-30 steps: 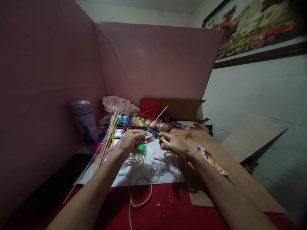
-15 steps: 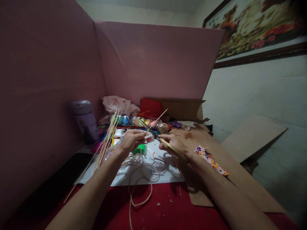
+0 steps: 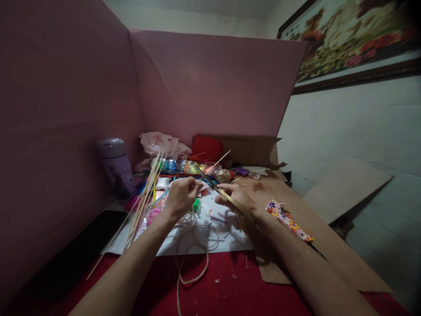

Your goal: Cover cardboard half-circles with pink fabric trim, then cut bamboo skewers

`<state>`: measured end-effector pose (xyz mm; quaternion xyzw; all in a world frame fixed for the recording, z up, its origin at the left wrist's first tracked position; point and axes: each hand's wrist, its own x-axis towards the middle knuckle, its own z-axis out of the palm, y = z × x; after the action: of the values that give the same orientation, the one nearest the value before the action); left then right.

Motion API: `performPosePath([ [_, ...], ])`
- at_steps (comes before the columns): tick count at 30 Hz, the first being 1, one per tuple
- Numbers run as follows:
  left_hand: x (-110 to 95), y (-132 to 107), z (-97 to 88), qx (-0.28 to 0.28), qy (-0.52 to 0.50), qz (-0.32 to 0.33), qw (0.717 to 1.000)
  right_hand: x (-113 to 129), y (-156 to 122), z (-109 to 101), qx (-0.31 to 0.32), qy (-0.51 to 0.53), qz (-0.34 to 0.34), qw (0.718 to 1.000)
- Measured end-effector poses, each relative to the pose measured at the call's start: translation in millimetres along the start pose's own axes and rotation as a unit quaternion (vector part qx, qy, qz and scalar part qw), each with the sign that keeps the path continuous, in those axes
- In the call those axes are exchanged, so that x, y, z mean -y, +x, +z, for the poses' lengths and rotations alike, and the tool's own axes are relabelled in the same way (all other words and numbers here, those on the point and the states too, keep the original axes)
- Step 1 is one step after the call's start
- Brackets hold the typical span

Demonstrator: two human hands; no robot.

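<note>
My left hand (image 3: pixel 180 196) is closed, pinching a thin wooden skewer (image 3: pixel 222 159) whose pointed end sticks up to the right. Scissors (image 3: pixel 208 179) with tan handles are in my right hand (image 3: pixel 237 198), their blades pointing up and left. The blades cross the skewer just beyond my left fingertips; whether they touch it I cannot tell. Beneath my left hand lie loops of twine (image 3: pixel 194 280) and a green packet (image 3: pixel 196 205), partly hidden. A bundle of long skewers (image 3: pixel 144 199) leans beside my left forearm.
A purple flask (image 3: pixel 119 171) stands at the left, near a dark flat panel (image 3: pixel 95 237). Colourful clay packs (image 3: pixel 171 165) and a twine ball (image 3: pixel 224 175) line the back. A flowered strip (image 3: pixel 289 221) lies on cardboard (image 3: pixel 324 245) at the right. White paper (image 3: pixel 210 241) covers red cloth (image 3: pixel 230 289).
My left hand has rolled over slightly, its fingers curling more and hiding more of the skewer's lower end. The scissors and my right hand have barely moved.
</note>
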<state>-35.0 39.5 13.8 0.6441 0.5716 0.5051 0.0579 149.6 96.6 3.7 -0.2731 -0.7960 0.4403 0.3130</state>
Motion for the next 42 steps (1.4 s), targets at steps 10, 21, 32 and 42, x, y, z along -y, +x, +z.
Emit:
performPosePath([
  [10, -1.2, -3.5, -0.6, -0.026, 0.121, 0.046, 0.991, -3.7, 1.9, 2.3, -0.001, 0.017, -0.012, 1.0],
  [21, 1.5, 0.6, -3.1, -0.002, 0.017, 0.015, 1.0, -9.8, 3.5, 5.6, -0.009, 0.024, -0.014, 1.0],
  [32, 5.0, 0.2, -3.7, 0.0, 0.068, 0.063, 0.996, -5.7, 1.7, 6.4, -0.008, 0.026, -0.014, 1.0],
  [42, 4.4, 0.1, -4.1, -0.004, 0.02, 0.044, 0.999, -8.2, 3.8, 9.1, -0.063, -0.045, -0.026, 0.997],
])
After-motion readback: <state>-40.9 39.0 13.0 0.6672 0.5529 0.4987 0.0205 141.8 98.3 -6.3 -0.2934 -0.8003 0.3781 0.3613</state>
